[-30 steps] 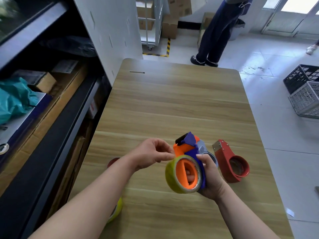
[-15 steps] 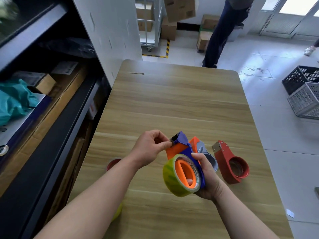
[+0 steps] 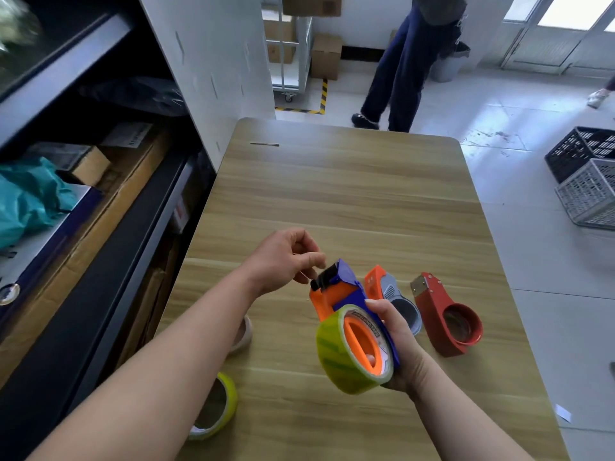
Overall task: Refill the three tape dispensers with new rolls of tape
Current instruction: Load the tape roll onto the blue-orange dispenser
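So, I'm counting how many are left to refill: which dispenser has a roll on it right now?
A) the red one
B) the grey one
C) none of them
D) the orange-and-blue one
D: the green roll sits on the orange-and-blue dispenser held in the right hand, while the red dispenser and the grey dispenser lie on the table with no roll showing.
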### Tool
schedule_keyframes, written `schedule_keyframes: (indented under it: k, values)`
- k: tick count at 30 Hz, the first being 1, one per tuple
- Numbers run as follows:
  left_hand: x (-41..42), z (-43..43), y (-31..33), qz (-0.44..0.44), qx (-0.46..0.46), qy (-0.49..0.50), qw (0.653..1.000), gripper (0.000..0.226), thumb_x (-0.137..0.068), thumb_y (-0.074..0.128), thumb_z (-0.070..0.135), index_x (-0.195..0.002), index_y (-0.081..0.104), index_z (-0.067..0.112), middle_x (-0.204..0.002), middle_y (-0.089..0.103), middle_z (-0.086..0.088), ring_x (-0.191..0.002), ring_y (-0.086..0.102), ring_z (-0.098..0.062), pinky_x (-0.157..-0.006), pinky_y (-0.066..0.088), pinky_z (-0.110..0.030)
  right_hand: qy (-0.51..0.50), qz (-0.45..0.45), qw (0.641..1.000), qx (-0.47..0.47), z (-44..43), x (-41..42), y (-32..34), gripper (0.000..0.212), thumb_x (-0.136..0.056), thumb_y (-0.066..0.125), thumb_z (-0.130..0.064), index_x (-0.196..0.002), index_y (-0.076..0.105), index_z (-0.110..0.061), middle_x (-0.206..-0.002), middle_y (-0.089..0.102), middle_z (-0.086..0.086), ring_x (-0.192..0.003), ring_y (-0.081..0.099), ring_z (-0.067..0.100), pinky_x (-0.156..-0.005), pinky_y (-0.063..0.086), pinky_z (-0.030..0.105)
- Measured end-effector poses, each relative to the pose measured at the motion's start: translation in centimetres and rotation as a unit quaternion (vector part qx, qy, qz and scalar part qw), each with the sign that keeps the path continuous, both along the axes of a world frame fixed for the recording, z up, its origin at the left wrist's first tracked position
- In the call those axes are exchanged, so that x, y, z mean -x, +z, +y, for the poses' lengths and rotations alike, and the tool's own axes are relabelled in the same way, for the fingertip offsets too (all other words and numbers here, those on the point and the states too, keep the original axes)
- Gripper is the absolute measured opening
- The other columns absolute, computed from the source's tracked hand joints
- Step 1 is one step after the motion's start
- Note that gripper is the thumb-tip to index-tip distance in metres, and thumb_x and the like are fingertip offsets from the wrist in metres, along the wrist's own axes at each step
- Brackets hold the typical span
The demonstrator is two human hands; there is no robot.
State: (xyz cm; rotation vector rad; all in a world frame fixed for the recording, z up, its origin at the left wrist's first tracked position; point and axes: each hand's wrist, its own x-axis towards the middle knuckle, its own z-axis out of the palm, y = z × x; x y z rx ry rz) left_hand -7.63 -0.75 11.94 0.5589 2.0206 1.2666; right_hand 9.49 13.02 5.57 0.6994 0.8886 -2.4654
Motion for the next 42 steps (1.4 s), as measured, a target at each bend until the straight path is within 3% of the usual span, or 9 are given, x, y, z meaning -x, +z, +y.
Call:
schedule_keyframes:
  k: [5, 10, 16, 25, 32, 34, 37, 42]
  values:
    - [0.0, -0.2, -0.1, -0.003, -0.021, -0.012, 1.000, 0.007, -0.089, 0.063, 0.006, -0.090, 0.057, 0.003, -0.083, 0.070, -0.013, -0.067, 0.066, -0.019, -0.062, 0.056, -0.033, -0.004, 0.000, 1.000, 0.028, 0.6, 0.0, 0.2, 0.057, -0.047, 0.088, -0.039, -0.088, 0.076, -0.002, -0.083, 0.073, 0.015, -0.071, 0.071, 0.027, -0.069, 0.058, 0.036]
    - [-1.1, 0.2, -0.8, 0.047, -0.078, 0.009, 0.996, 0.012, -0.087, 0.064, 0.006, -0.082, 0.057, 0.013, -0.071, 0.064, -0.001, -0.061, 0.059, -0.014, -0.058, 0.051, -0.033, -0.021, 0.009, 0.997, 0.074, 0.7, 0.2, 0.5, 0.052, -0.047, 0.091, -0.029, -0.087, 0.075, 0.001, -0.078, 0.073, 0.016, -0.066, 0.072, 0.029, -0.063, 0.060, 0.036]
    - [-2.7, 1.1, -1.0, 0.170, -0.116, 0.032, 0.978, 0.022, -0.090, 0.062, 0.011, -0.080, 0.051, 0.027, -0.066, 0.053, 0.012, -0.057, 0.049, 0.000, -0.057, 0.040, -0.013, -0.026, 0.018, 0.996, 0.081, 1.3, 0.3, 0.2, 0.054, -0.054, 0.088, -0.031, -0.096, 0.071, -0.002, -0.085, 0.072, 0.014, -0.074, 0.069, 0.029, -0.073, 0.056, 0.038]
    - [-2.4, 1.1, -1.4, 0.266, -0.149, 0.024, 0.952, 0.013, -0.089, 0.063, 0.011, -0.088, 0.053, 0.019, -0.073, 0.054, 0.016, -0.067, 0.052, -0.007, -0.059, 0.043, -0.014, -0.058, 0.026, 0.985, 0.162, 1.6, 0.5, 0.9, 0.065, -0.059, 0.087, -0.022, -0.111, 0.053, -0.002, -0.084, 0.068, 0.017, -0.068, 0.069, 0.030, -0.059, 0.058, 0.039]
    - [-1.8, -0.2, -2.5, 0.274, -0.141, 0.029, 0.951, 0.005, -0.087, 0.066, 0.016, -0.091, 0.064, 0.016, -0.079, 0.060, 0.017, -0.068, 0.055, 0.002, -0.064, 0.043, -0.010, -0.054, 0.023, 0.989, 0.136, 1.7, 0.7, 1.3, 0.065, -0.053, 0.090, -0.023, -0.105, 0.059, -0.001, -0.083, 0.070, 0.016, -0.067, 0.070, 0.029, -0.060, 0.059, 0.037]
    - [-1.7, -0.2, -2.3, 0.217, -0.126, 0.039, 0.967, 0.007, -0.086, 0.067, 0.014, -0.082, 0.065, 0.019, -0.074, 0.063, 0.013, -0.058, 0.052, -0.002, -0.057, 0.042, -0.013, -0.052, 0.020, 0.990, 0.132, 1.6, 0.7, 1.1, 0.058, -0.055, 0.089, -0.025, -0.101, 0.062, -0.001, -0.081, 0.071, 0.015, -0.068, 0.070, 0.028, -0.063, 0.059, 0.036]
    - [-1.0, -0.2, -1.7, 0.054, -0.119, 0.065, 0.989, 0.009, -0.085, 0.067, 0.010, -0.078, 0.066, 0.015, -0.069, 0.066, -0.002, -0.043, 0.044, -0.009, -0.043, 0.039, -0.018, -0.027, 0.022, 0.993, 0.110, 1.8, 0.5, 1.4, 0.047, -0.062, 0.084, -0.030, -0.096, 0.068, -0.003, -0.082, 0.072, 0.013, -0.071, 0.070, 0.026, -0.069, 0.057, 0.035]
    - [0.5, -0.8, -0.7, -0.023, -0.072, 0.033, 0.997, 0.004, -0.085, 0.067, 0.008, -0.082, 0.067, 0.010, -0.075, 0.070, -0.006, -0.036, 0.046, -0.010, -0.036, 0.037, -0.018, 0.073, -0.003, 0.993, -0.094, 2.1, 0.6, 3.2, 0.044, -0.064, 0.070, -0.048, -0.083, 0.075, -0.009, -0.081, 0.064, 0.010, -0.070, 0.054, 0.021, -0.066, 0.045, 0.029]
